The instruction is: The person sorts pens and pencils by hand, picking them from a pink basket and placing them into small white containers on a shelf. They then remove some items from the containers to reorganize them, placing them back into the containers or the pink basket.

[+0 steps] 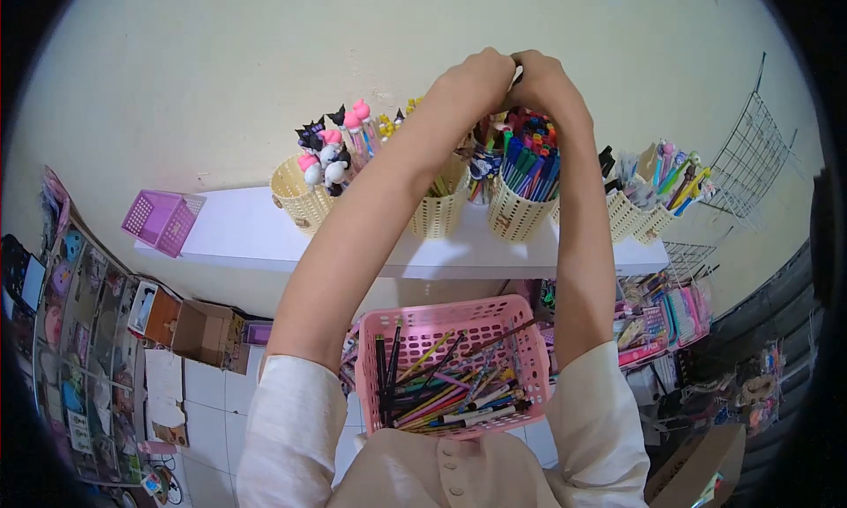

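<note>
My left hand [481, 77] and my right hand [545, 86] meet high in front of the wall, above the shelf. Both are closed, with their fingers mostly hidden. A small dark-and-white piece [518, 74] shows between them; I cannot make out its kind. Just below my hands, a cream basket [519, 218] holds many colored markers [532, 159]. Left of it stands another cream basket [436, 217], partly behind my left forearm. Farther left, a cream basket [291, 190] contains pens with pink, white and black character toppers [333, 159].
A white shelf [234, 221] carries the baskets and a purple basket [163, 221]. More pens [684, 181] stand in baskets at right. Below is a pink basket [445, 312] of pencils and pens. A wire rack [754, 150] hangs right; a cardboard box [207, 331] sits lower left.
</note>
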Demonstrator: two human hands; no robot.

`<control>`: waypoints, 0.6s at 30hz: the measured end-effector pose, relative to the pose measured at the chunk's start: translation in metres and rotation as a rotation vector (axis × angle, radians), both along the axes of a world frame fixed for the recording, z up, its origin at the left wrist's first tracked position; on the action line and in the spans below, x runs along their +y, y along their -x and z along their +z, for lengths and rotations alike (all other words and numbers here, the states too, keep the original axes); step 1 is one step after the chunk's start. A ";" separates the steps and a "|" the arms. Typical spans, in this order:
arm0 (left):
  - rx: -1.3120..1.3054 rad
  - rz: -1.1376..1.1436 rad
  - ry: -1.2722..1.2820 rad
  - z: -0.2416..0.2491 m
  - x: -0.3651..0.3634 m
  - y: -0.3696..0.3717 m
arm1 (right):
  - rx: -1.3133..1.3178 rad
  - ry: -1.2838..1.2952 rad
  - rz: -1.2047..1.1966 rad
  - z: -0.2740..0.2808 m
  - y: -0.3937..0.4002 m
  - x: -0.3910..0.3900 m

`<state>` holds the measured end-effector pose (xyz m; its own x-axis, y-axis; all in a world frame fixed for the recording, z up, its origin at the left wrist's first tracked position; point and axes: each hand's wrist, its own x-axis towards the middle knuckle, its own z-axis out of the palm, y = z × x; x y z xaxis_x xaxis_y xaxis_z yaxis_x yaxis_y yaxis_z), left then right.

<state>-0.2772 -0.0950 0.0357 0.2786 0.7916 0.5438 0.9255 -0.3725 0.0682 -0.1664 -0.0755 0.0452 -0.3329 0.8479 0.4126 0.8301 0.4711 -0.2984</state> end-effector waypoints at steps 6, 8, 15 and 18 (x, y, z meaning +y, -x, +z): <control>0.121 0.036 0.141 -0.011 0.000 -0.011 | 0.289 -0.295 0.204 -0.003 -0.043 -0.032; 0.122 0.105 0.294 -0.005 -0.001 -0.015 | 0.331 -0.384 0.246 -0.001 -0.058 -0.068; 0.107 0.099 -0.009 0.004 -0.028 -0.021 | 0.093 0.307 0.794 -0.098 -0.109 -0.149; -0.188 -0.169 -0.290 -0.004 -0.085 -0.020 | -0.281 0.383 0.809 -0.192 -0.098 -0.138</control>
